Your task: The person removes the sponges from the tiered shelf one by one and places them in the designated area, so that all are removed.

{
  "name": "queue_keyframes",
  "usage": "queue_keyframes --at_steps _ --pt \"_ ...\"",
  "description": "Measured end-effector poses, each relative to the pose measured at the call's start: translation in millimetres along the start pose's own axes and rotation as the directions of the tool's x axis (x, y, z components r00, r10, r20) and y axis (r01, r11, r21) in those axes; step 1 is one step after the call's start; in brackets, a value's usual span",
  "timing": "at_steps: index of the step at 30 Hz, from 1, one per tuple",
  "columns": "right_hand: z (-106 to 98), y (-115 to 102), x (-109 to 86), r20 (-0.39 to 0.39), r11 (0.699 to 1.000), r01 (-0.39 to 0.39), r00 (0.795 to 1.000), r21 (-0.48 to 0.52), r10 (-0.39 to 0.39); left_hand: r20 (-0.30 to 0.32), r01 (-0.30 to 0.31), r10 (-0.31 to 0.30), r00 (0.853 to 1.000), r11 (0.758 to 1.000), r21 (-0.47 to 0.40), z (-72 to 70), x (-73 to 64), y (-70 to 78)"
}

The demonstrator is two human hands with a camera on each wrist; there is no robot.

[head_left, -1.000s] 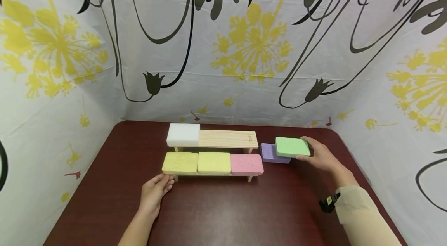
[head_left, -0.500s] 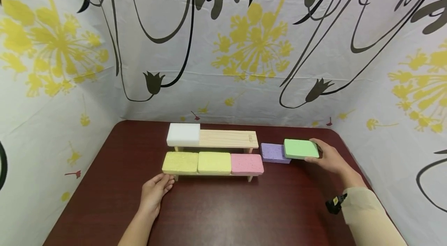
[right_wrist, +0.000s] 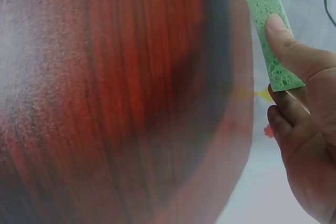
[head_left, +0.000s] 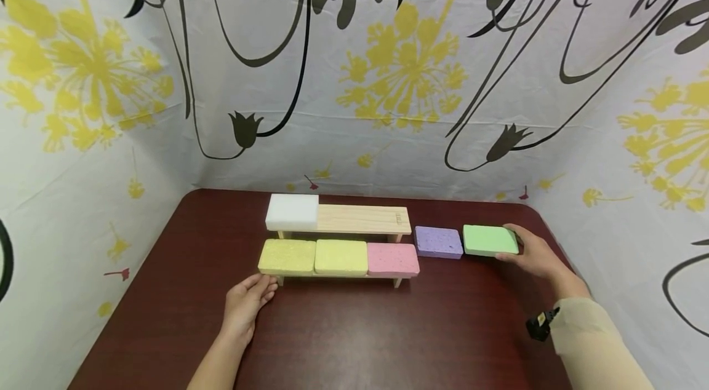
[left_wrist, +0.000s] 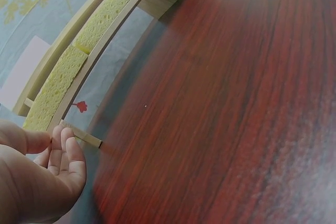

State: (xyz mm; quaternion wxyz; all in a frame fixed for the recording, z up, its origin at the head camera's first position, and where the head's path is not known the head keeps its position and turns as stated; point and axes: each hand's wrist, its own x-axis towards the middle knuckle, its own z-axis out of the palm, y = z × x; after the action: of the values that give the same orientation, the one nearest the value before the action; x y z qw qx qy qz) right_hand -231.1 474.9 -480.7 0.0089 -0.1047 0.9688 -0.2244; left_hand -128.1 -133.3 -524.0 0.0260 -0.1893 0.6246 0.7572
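Observation:
A green sponge (head_left: pixel 490 240) is held by its right end in my right hand (head_left: pixel 528 251); the right wrist view shows the thumb along the side of the sponge (right_wrist: pixel 265 30) and the fingers beneath. Just left of it, a purple sponge (head_left: pixel 439 242) lies flat on the table. My left hand (head_left: pixel 246 304) pinches the left front end of a low wooden stand (left_wrist: pixel 100 51). Along this stand sit a darker yellow sponge (head_left: pixel 287 256), a lighter yellow sponge (head_left: pixel 341 257) and a pink sponge (head_left: pixel 393 259), side by side.
Behind the front stand is a second wooden stand (head_left: pixel 360 218) with a white foam block (head_left: pixel 292 211) on its left end. The dark red-brown table (head_left: pixel 343 334) meets patterned cloth (head_left: pixel 332 150) at the back and sides.
My right hand has carried the green sponge rightward and lower, from overlapping the purple sponge to beside it. The left hand stays at the stand's corner.

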Motion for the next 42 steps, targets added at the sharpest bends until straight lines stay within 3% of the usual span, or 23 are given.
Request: queue_keyframes --at_steps 11,20,28,34,42 --pt "6.2 8.9 -1.3 0.031 1.0 0.005 1.0 -0.021 -0.004 0.001 0.001 -0.001 1.0 1.0 0.004 2.5 0.3 1.5" --pt "6.1 5.9 -3.7 -0.023 0.999 0.04 0.999 -0.004 -0.04 0.009 0.0 0.0 1.0 1.0 0.004 2.8 -0.2 1.8" --pt "0.6 -19.2 -5.5 -0.083 0.998 0.02 0.996 0.063 -0.015 0.007 0.005 -0.005 1.0 1.0 -0.003 1.8 -0.3 1.8" --pt "2.3 -44.7 -2.8 -0.131 0.985 0.037 0.991 0.17 -0.015 0.006 0.009 -0.009 1.0 1.0 -0.006 1.1 -0.9 1.9" --pt "9.4 -73.9 9.2 -0.19 0.981 0.058 0.982 0.187 -0.022 0.0 0.011 -0.011 1.0 1.0 -0.004 0.4 -0.4 0.9"
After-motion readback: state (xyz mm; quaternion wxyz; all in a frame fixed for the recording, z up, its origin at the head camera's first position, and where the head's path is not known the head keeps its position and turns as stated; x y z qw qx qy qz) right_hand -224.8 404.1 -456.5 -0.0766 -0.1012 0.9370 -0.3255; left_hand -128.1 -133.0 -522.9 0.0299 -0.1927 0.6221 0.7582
